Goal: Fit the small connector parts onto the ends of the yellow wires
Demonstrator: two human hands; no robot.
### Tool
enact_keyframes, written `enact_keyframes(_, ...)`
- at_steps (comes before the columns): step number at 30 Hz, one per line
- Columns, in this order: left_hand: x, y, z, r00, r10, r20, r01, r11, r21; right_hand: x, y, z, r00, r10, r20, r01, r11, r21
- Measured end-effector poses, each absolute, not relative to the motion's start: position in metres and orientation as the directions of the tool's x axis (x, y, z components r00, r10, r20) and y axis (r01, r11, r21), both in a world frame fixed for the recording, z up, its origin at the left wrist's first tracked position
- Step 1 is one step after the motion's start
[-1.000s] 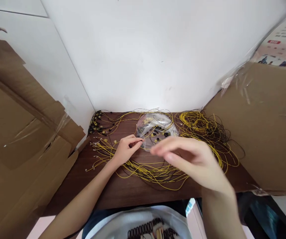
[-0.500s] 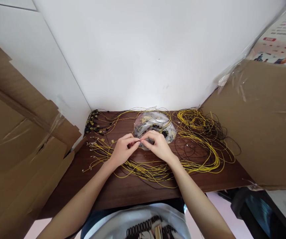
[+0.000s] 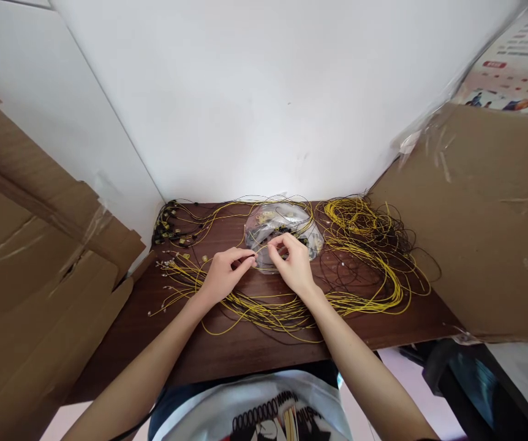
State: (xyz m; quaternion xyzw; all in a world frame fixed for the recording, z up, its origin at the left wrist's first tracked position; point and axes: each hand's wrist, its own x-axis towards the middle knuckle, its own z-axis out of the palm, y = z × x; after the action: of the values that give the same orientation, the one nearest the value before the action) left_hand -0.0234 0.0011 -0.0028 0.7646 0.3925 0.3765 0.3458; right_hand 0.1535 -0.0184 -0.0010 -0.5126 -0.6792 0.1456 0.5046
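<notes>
My left hand (image 3: 228,274) is closed in a pinch above the front left of a clear plastic bag (image 3: 264,267). A tiny dark piece shows at its fingertips, too small to name. My right hand (image 3: 294,262) pinches a thin yellow wire (image 3: 262,248), which spans the short gap between the two hands. Inside the bag are small yellow and black parts, partly covered by my right hand. Under both wrists runs a long bundle of yellow and black wires (image 3: 268,317), its left ends carrying small pale tips.
Black and yellow connectors (image 3: 166,228) on wires lie at the back left of the brown table (image 3: 227,358). A coiled wire heap (image 3: 351,217) sits at the back right. Cardboard walls (image 3: 479,233) flank both sides, and a white wall (image 3: 245,104) closes off the back.
My hands have moved slightly apart; their fingertips were together before. A stretch of yellow wire now shows between them. The view has shifted a little.
</notes>
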Motion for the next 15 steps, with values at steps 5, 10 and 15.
enact_keyframes(5, -0.0244, 0.0022, -0.0046, 0.414, 0.85, 0.325, 0.356, -0.48, 0.802, 0.1493, -0.0217, -0.0014, -0.068, 0.85, 0.522, 0.491, 0.484, -0.724)
enact_keyframes(10, -0.0241, 0.002, -0.0048, 0.431, 0.844, 0.32, 0.358, -0.485, 0.798, 0.1449, -0.0233, -0.0026, -0.153, 0.834, 0.53, 0.5, 0.528, -0.686)
enact_keyframes(15, -0.0239, 0.0023, -0.0073, 0.44, 0.839, 0.32, 0.365, -0.492, 0.79, 0.1444, -0.0242, -0.0034, -0.127, 0.844, 0.521, 0.519, 0.504, -0.69)
